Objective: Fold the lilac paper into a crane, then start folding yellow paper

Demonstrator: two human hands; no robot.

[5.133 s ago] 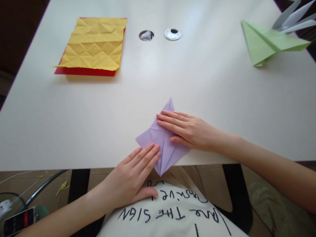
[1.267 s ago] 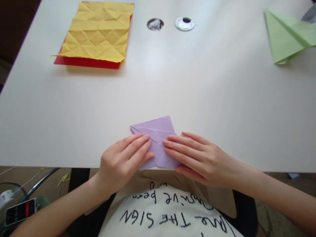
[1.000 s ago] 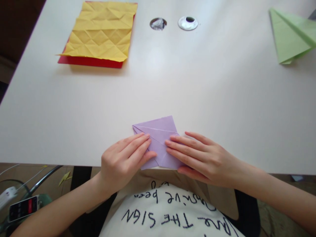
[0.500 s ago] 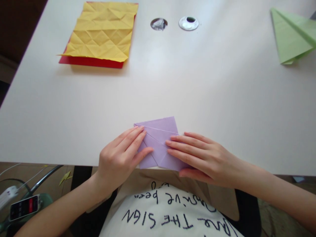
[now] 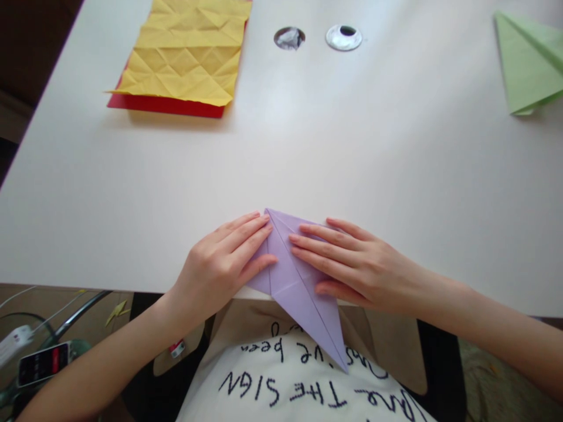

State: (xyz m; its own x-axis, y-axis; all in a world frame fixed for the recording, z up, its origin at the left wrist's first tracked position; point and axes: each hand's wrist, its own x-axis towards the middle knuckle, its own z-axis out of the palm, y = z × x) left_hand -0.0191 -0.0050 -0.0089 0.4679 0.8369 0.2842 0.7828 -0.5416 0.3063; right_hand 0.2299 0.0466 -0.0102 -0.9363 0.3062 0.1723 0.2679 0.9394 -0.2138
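A folded purple paper (image 5: 299,287) lies at the near edge of the white table (image 5: 308,152), its long pointed tip hanging past the edge over my shirt. My left hand (image 5: 222,266) lies flat on the paper's left side, fingers stretched toward its top corner. My right hand (image 5: 349,264) presses flat on the right side, fingertips close to the centre crease. Both hands hold the paper down rather than grasp it.
A creased yellow sheet (image 5: 189,53) lies on a red sheet (image 5: 165,105) at the far left. Two round table openings (image 5: 289,37) (image 5: 343,37) sit at the far centre. A green folded paper (image 5: 528,64) rests far right. A phone (image 5: 41,363) lies below left.
The purple paper has been turned and unfolded: its compact shape now shows a long point hanging off the table edge. Both hands slid up along its sides.
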